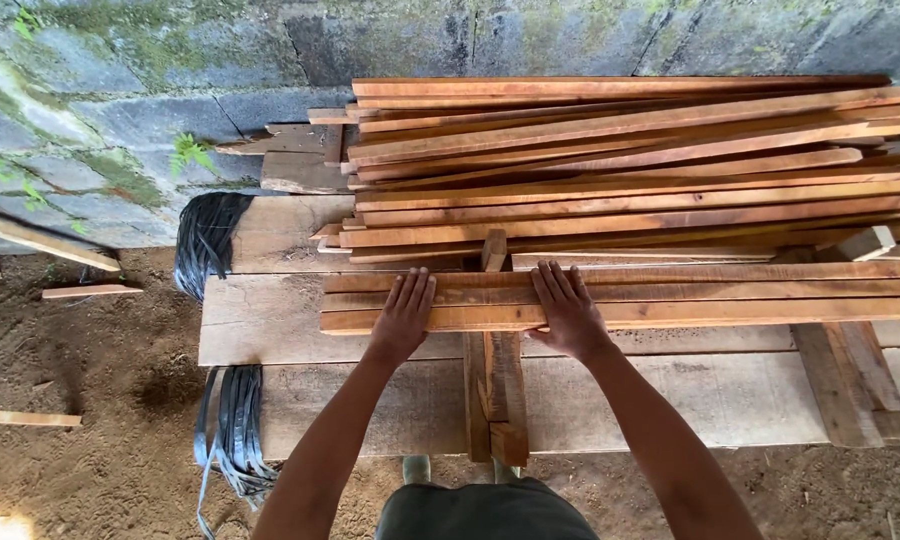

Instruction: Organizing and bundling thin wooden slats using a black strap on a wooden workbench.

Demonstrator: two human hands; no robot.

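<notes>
Left hand (pixel 403 318) and right hand (pixel 568 312) lie flat, fingers spread, ungripping, on reddish wooden slats (pixel 670 290) atop the plank bench (pixel 260 320).

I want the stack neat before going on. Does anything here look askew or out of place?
Yes. The upper pile of slats is fanned out, its ends uneven. Both hands lie flat on the squared front slats. Stray offcuts lie on the dirt at left.

Mossy block wall (pixel 120 110) — dirt floor (pixel 90 400), daylight
</notes>
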